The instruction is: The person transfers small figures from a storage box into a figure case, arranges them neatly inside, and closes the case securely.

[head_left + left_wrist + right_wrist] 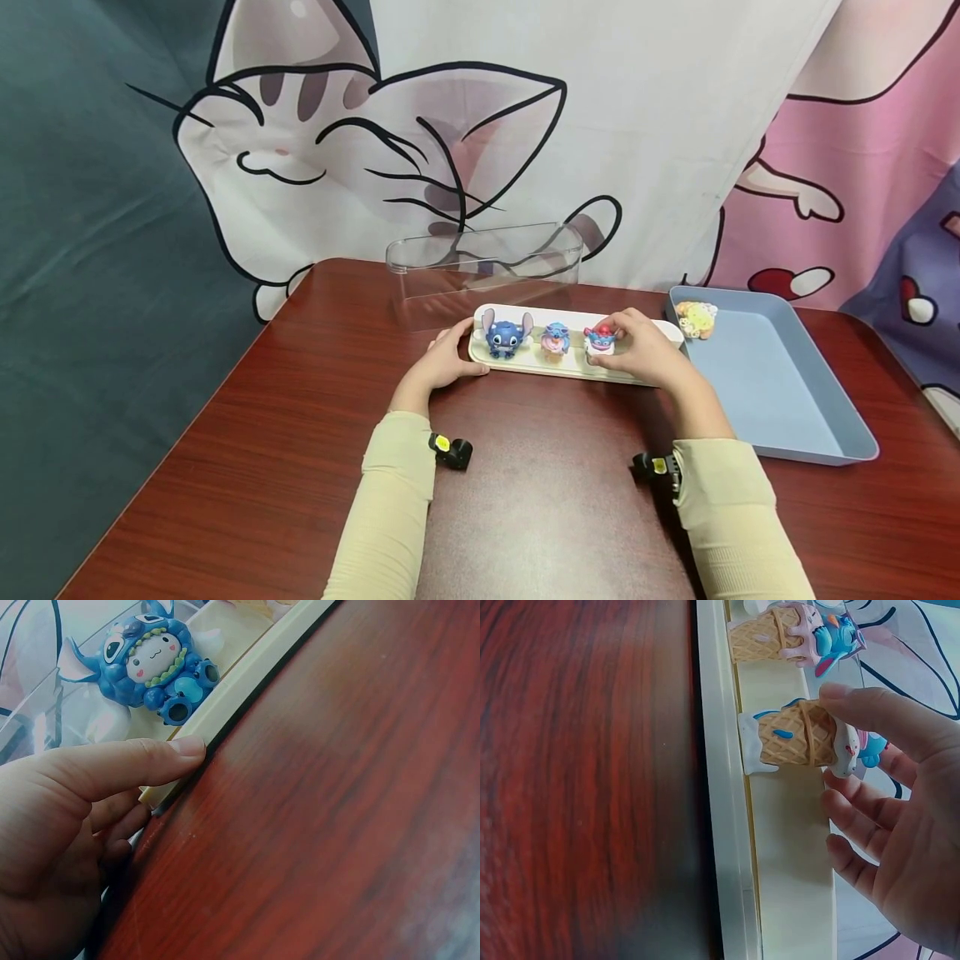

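A long cream-white display base (525, 367) lies on the table with three small figurines on it. At its left end my left hand (442, 360) grips the base, the thumb (154, 760) against the front edge. Closest to that hand sits a blue, big-eared figurine (504, 337) with a white face. In the middle stands an ice-cream-cone figurine (555, 340) with a blue top. My right hand (645, 350) pinches a second cone figurine (795, 739) by its upper part, between thumb and fingers. This figurine is upright, its white foot at the base; whether it touches is unclear.
Behind the base stands a clear plastic cover (480, 279). To the right is a blue-grey tray (787, 383), with a yellow figurine (696, 320) in its back left corner. A cartoon cat curtain (465, 150) hangs along the table's far edge.
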{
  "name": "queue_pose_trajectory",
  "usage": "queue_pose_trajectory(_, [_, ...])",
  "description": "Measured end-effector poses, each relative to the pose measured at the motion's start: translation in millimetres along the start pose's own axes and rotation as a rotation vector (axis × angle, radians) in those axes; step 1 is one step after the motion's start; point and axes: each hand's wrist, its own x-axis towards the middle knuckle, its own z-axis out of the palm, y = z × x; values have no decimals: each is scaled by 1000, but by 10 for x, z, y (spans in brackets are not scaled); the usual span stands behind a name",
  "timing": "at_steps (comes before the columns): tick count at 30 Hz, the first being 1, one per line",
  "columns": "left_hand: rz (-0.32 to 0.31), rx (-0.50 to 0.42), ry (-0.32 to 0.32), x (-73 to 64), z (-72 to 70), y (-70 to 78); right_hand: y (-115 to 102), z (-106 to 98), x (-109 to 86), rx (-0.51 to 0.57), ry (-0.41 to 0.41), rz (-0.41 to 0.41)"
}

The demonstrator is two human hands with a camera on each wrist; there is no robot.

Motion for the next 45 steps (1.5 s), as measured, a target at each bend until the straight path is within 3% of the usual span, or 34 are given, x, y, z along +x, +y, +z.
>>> queue_pose_trajectory(26, [13,6,4,7,-8,15,-16,-57,-31,20,1,-6])
queue_pose_trajectory(33, [1,-9,7,-1,-18,26,-20,-250,-48,47,-27,16])
queue_pose_trajectory(45, [7,-2,-4,-13,-11,6,-53,-547,-11,-60,-73,13])
